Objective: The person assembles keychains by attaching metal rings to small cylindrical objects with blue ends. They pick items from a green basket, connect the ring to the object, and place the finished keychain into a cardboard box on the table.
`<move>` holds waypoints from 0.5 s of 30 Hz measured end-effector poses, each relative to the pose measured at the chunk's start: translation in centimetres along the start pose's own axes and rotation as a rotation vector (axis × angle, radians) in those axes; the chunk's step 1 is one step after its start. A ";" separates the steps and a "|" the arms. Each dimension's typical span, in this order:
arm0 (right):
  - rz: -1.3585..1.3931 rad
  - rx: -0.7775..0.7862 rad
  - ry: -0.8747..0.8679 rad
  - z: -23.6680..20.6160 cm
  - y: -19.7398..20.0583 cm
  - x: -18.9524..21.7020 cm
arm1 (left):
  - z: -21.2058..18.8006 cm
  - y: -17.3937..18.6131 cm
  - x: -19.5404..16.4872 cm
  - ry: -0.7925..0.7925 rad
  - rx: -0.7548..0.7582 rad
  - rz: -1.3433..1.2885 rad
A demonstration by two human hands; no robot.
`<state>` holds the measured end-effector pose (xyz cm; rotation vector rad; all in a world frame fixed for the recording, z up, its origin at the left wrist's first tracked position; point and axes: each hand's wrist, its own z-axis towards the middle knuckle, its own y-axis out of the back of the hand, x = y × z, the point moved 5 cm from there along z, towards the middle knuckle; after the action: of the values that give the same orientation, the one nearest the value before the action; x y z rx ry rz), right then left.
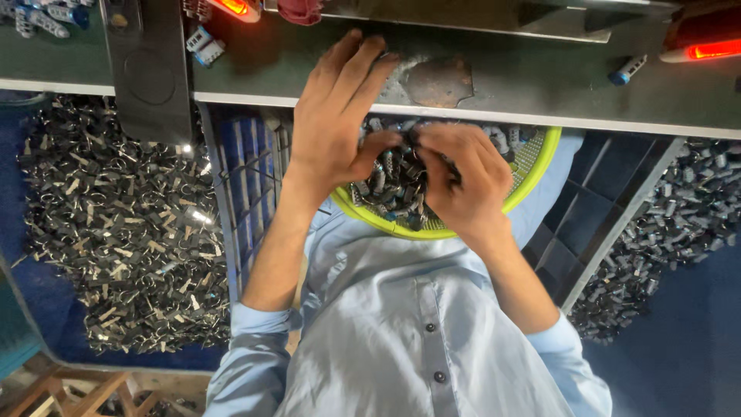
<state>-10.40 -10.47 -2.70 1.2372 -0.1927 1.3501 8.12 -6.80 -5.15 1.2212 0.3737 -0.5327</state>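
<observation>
A yellow-green mesh basket (532, 166) rests on my lap, filled with several small dark metal parts (394, 189). My left hand (336, 112) is above the basket's left side, fingers spread toward the workbench, thumb pinching a small part against my right hand. My right hand (463, 181) is curled over the basket's middle, its fingers closed on a small part between the two hands. The part itself is mostly hidden by my fingers.
A dark green workbench (525, 77) with a worn metal patch (440, 81) runs across the top. Red-lit tools (714, 50) and small blue-white parts (204, 46) lie on it. Heaps of dark metal clips (116, 232) cover blue sheets on the floor at both sides.
</observation>
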 end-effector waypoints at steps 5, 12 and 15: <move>-0.002 0.090 0.085 3.7 -2.2 0.6 | -2.9 2.2 -0.6 0.082 -0.262 -0.314; -0.100 0.222 0.176 6.1 -5.4 0.0 | -7.2 -1.5 -0.7 0.730 -0.322 -1.196; -0.166 0.259 0.211 6.1 -6.4 0.0 | -6.6 -5.3 -1.2 0.902 -0.139 -1.891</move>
<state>-2.11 -13.39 -3.72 1.2824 0.2352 1.3785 4.19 -1.55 -10.67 0.5522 2.3621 -1.4402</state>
